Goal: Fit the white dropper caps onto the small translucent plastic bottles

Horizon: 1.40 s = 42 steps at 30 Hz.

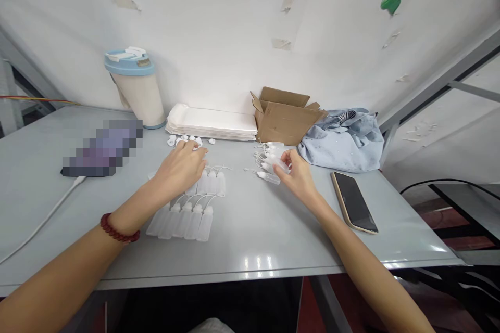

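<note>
My left hand [182,166] is over the near side of a group of small white caps [171,141]. Its fingers are bent together, and what they hold, if anything, is hidden. Below that hand lie two rows of translucent squeeze bottles, a front row [187,222] and a back row [212,183], with thin white strings at their tops. At the right, my right hand [297,174] has thumb and fingers closed on a translucent squeeze bottle [278,162]. It is among several similar bottles; one loose bottle [269,178] lies nearest me.
Behind the bottles stand a stack of white flat packs [219,122] and an open cardboard box [287,122]. A tumbler [140,93], a blurred-out device [105,148] on a white cable, a light blue cloth [344,140] and a phone [354,202] are also on the grey table [253,250].
</note>
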Each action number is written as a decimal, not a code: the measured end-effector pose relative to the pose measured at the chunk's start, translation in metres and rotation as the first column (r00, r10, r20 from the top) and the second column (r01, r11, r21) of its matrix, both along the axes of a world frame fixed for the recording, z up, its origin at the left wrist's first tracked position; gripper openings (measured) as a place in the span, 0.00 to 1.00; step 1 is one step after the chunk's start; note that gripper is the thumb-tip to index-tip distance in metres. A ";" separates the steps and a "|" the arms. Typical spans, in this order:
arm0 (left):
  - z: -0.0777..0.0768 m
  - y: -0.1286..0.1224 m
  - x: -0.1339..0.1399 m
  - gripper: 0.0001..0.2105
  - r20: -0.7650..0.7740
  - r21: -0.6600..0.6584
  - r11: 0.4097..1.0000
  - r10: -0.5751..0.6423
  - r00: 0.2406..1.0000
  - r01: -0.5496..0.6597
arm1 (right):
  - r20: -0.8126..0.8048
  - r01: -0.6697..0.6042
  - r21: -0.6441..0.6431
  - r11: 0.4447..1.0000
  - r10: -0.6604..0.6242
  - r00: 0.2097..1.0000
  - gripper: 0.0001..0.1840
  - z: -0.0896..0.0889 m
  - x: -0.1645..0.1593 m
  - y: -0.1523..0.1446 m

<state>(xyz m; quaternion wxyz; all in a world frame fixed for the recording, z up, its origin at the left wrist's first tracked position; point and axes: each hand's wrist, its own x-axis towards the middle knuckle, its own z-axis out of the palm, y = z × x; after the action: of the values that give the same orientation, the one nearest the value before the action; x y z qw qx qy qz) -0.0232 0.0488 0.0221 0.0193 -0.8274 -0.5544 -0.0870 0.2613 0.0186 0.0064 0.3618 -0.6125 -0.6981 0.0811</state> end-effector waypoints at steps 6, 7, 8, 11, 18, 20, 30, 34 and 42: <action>-0.002 0.001 0.000 0.16 -0.044 -0.067 0.998 -0.008 0.999 0.005 | 0.064 -0.004 -0.066 0.998 0.008 0.998 0.11 -0.004 0.000 -0.001; -0.001 0.001 0.001 0.16 -0.052 -0.081 0.997 -0.012 0.999 0.007 | 0.073 -0.004 -0.072 0.997 0.009 0.997 0.11 -0.004 0.000 -0.001; -0.001 0.001 0.001 0.16 -0.057 -0.096 0.995 -0.015 0.998 0.009 | 0.078 -0.003 -0.076 0.997 0.009 0.997 0.11 -0.005 0.000 -0.001; 0.000 0.001 0.001 0.17 -0.056 -0.139 0.990 -0.016 0.998 0.008 | 0.080 0.007 -0.072 0.997 -0.001 0.997 0.12 -0.007 0.000 0.000; -0.002 0.007 -0.004 0.17 0.011 -0.105 0.994 0.007 1.000 -0.006 | 0.050 0.040 -0.030 0.999 -0.038 0.998 0.11 -0.008 0.000 0.002; -0.004 0.011 -0.009 0.17 0.042 -0.076 0.997 0.030 0.999 -0.027 | 0.043 0.059 -0.018 0.998 -0.058 0.997 0.10 -0.006 0.001 0.002; -0.005 0.021 -0.019 0.17 0.090 -0.005 0.989 0.144 0.985 -0.144 | 0.045 0.073 -0.017 0.997 -0.072 0.996 0.08 -0.009 0.007 0.008; -0.010 0.023 -0.020 0.20 0.095 0.009 0.992 0.125 0.988 -0.126 | 0.060 0.068 0.073 0.995 -0.073 0.996 0.07 -0.009 0.002 0.004; -0.026 0.038 -0.027 0.20 0.039 -0.015 1.000 0.020 0.999 -0.020 | 0.150 -0.348 0.158 0.924 0.326 0.933 0.07 -0.006 -0.030 -0.019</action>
<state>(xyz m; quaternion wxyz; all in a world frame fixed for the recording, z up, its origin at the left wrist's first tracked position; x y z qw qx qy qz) -0.0498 0.0871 -0.0035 0.0035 -0.8202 -0.5635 -0.0989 0.2314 -0.0003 0.0004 0.3538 -0.4514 -0.8181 0.0411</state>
